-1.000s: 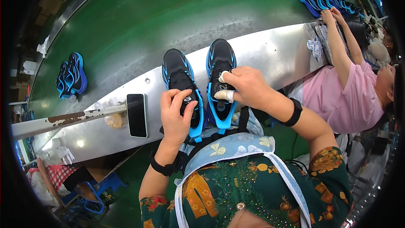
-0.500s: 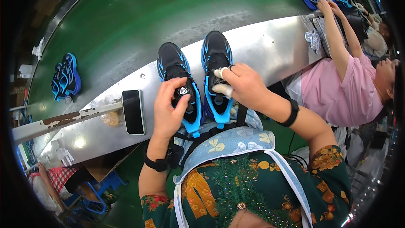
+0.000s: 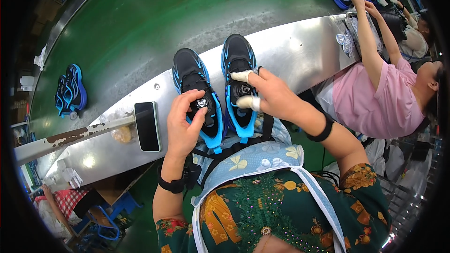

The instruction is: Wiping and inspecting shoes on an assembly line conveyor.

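Observation:
Two black-and-blue sports shoes lie side by side before me, toes pointing away: a left-hand shoe (image 3: 187,63) and a right-hand shoe (image 3: 237,47). A round lacing dial (image 3: 201,103) on the left-hand shoe sits between the thumb and fingertips of my left hand (image 3: 180,124), which are closed around it. Over the other shoe, my right hand (image 3: 277,96) has its thumb and index finger spread on either side of a black lacing dial (image 3: 244,89). Pale covers sheathe those two fingertips. Whether they touch the shoe I cannot tell.
The shoes rest at a metal ledge (image 3: 290,47) beside a green belt (image 3: 154,14). A phone (image 3: 147,126) and a worn metal bar (image 3: 84,133) lie to the left. Another pair of shoes (image 3: 71,90) is farther left. A co-worker in pink (image 3: 375,98) handles shoes at right.
My right thumb and index finger have moved farther apart, showing more of the dial. My left hand stays at its dial. The shoes at far left have shifted slightly.

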Available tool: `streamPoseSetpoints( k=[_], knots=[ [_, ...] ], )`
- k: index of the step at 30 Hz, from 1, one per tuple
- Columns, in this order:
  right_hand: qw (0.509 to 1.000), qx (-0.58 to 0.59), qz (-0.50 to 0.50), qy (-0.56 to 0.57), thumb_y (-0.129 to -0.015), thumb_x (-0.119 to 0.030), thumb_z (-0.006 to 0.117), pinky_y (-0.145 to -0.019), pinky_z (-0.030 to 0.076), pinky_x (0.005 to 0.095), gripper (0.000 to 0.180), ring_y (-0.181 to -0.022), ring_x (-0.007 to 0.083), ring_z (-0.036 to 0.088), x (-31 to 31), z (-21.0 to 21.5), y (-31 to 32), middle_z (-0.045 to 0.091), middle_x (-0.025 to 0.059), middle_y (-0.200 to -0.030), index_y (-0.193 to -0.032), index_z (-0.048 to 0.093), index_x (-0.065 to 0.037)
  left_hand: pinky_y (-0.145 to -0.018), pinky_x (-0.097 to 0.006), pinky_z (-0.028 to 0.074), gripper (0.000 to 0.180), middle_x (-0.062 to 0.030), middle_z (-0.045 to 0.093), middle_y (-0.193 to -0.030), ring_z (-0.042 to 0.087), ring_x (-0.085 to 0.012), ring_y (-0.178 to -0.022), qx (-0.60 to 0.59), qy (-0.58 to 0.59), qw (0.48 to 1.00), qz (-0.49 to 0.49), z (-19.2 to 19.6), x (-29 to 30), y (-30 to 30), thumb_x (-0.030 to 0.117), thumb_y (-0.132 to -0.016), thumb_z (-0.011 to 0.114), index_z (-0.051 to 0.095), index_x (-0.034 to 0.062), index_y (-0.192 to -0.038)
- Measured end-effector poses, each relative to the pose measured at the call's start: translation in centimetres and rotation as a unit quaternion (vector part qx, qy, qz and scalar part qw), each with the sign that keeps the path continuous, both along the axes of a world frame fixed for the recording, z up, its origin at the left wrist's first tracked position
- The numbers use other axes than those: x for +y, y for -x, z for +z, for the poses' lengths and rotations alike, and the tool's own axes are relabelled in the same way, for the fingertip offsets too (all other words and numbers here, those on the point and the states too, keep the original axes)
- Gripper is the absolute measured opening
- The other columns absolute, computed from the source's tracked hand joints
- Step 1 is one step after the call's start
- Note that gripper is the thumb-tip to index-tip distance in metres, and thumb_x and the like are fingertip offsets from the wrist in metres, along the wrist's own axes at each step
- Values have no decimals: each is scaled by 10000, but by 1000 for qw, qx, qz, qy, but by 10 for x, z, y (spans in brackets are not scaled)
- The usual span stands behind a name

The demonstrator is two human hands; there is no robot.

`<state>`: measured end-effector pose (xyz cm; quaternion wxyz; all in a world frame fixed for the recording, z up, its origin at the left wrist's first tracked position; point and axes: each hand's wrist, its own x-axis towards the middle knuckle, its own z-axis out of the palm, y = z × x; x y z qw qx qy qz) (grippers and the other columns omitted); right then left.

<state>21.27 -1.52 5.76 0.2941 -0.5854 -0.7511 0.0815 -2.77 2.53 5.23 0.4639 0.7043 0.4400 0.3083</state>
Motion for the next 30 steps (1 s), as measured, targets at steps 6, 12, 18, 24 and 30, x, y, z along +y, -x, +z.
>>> streamPoseSetpoints(
  k=[6, 12, 18, 24, 30],
  knots=[
    [999, -42, 1, -17, -711, -298, 761, -583, 426, 387, 342, -647, 276, 530, 5, 2, 1, 500, 72, -675, -881, 575, -67, -744, -241, 387, 369, -59, 579, -1038, 509, -153, -888, 55, -47, 997, 8, 8, -1, -12, 56, -754, 672, 622, 40, -1119],
    [988, 92, 92, 81, -710, -318, 758, -575, 441, 389, 353, -628, 275, 541, 2, -1, -8, 491, 70, -636, -867, 561, -70, -809, -259, 392, 334, -78, 580, -1061, 536, -186, -949, -1, -63, 997, -49, 3, 7, -3, 33, -757, 664, 629, 39, -1088],
    [999, -29, 2, 23, -728, -313, 757, -559, 450, 387, 338, -642, 277, 572, 3, -4, 2, 518, 78, -651, -901, 584, -80, -820, -262, 402, 353, -87, 594, -1097, 539, -179, -1004, 9, -47, 999, -16, -4, 2, -2, 33, -756, 668, 621, 47, -1106],
    [991, 46, 65, 107, -761, -239, 737, -588, 458, 393, 300, -664, 298, 574, 6, -2, -5, 553, 99, -708, -989, 616, -85, -871, -315, 417, 327, -100, 604, -1083, 543, -234, -1052, -2, -33, 999, -39, 2, 4, -3, 38, -762, 660, 619, 33, -1087],
    [993, 99, 18, 56, -797, -192, 714, -648, 481, 367, 224, -729, 301, 601, 7, -16, 1, 599, 123, -761, -970, 622, -84, -901, -372, 429, 279, -132, 608, -1030, 553, -301, -1032, 51, -172, 984, 15, 12, -7, -17, 53, -757, 675, 623, 16, -1028]
  ],
)
